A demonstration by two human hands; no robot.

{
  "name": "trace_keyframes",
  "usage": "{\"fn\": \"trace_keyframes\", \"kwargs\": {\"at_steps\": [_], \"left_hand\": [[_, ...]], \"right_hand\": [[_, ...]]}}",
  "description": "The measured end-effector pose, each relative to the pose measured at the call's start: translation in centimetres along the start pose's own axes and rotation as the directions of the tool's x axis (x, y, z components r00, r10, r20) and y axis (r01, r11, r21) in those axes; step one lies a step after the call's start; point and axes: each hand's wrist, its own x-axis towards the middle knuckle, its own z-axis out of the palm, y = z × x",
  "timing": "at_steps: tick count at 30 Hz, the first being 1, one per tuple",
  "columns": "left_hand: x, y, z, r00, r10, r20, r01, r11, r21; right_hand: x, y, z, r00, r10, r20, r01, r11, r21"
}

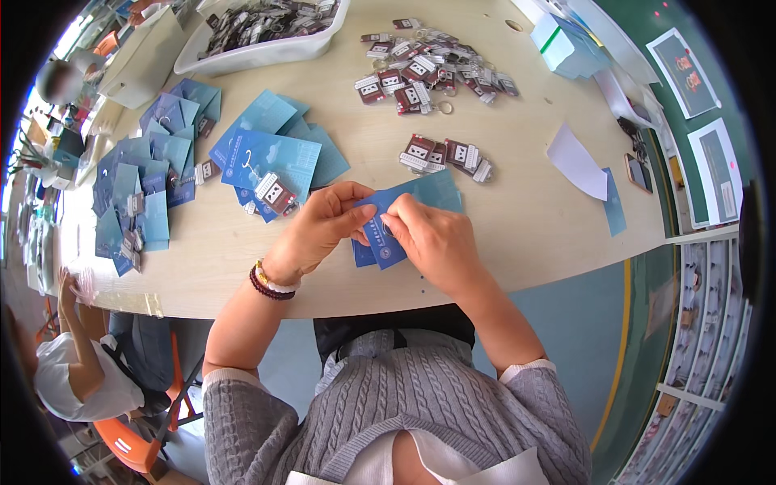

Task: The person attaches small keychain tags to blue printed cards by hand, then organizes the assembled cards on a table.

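My left hand (323,226), with bracelets at its wrist, pinches the edge of a blue card (390,252) just above the table's near edge. My right hand (438,242) is closed at the card's other side, fingertips pressed onto it; whether a small ring sits under them I cannot make out. Behind the hands lie more blue-green cards (440,191). Left of them, a card (283,162) carries a keychain (275,192) shaped like a dark red and white block. Several loose keychains (446,155) lie just beyond the hands.
A larger keychain pile (420,69) lies farther back, near a white bin (267,55) full of keychains. Finished-looking cards with keychains (145,174) spread at left. White paper (576,162) and a phone (638,173) lie right. Another person (89,364) sits at left.
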Motion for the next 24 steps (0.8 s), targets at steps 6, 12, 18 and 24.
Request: {"fn": "trace_keyframes", "kwargs": {"at_steps": [6, 12, 18, 24], "left_hand": [[-0.1, -0.4, 0.7, 0.996, -0.077, -0.045, 0.061, 0.959, -0.275], [-0.3, 0.7, 1.6, 0.989, -0.141, 0.049, 0.148, 0.883, -0.445], [0.0, 0.2, 0.9, 0.985, -0.1, 0.139, 0.146, 0.917, -0.371], [-0.4, 0.8, 0.5, 0.992, -0.081, 0.094, 0.095, 0.984, -0.153]], "right_hand": [[0.0, -0.1, -0.2, 0.997, 0.045, -0.057, -0.048, 0.998, -0.044], [-0.6, 0.2, -0.5, 0.996, 0.081, -0.047, -0.066, 0.963, 0.262], [-0.4, 0.3, -1.7, 0.997, 0.064, 0.045, -0.072, 0.978, 0.197], [-0.2, 0.7, -1.5, 0.999, -0.032, 0.001, 0.032, 0.999, 0.044]]}}
